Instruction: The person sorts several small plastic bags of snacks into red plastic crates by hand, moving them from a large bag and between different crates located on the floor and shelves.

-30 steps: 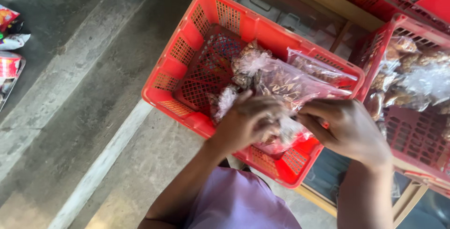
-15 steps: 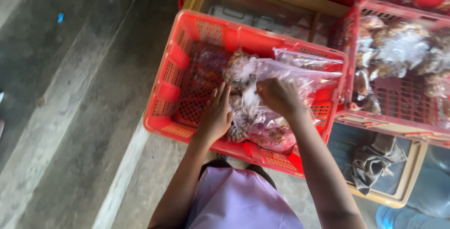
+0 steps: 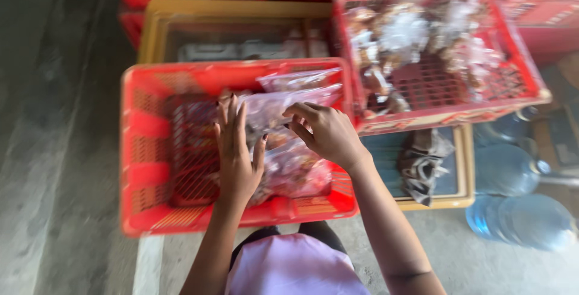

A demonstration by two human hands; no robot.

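A red plastic crate (image 3: 145,144) stands in front of me with several clear bags of brownish baked goods (image 3: 289,168) inside, stacked at its right side. My left hand (image 3: 235,150) lies flat, fingers spread, against the left side of the bags. My right hand (image 3: 322,132) rests on top of the bags with fingers curled, touching an upper bag (image 3: 283,99). Whether it grips the plastic is unclear in the blur.
A second red crate (image 3: 434,108) with more clear bags sits to the right, higher up. Yellow crates (image 3: 157,35) lie beneath and behind. Blue water bottles (image 3: 518,216) rest on the concrete floor at right. More red crates line the top edge.
The view has swung so the crate sits squarer and closer. My left hand has flattened against the bags, and my right hand has moved slightly right on top of them.
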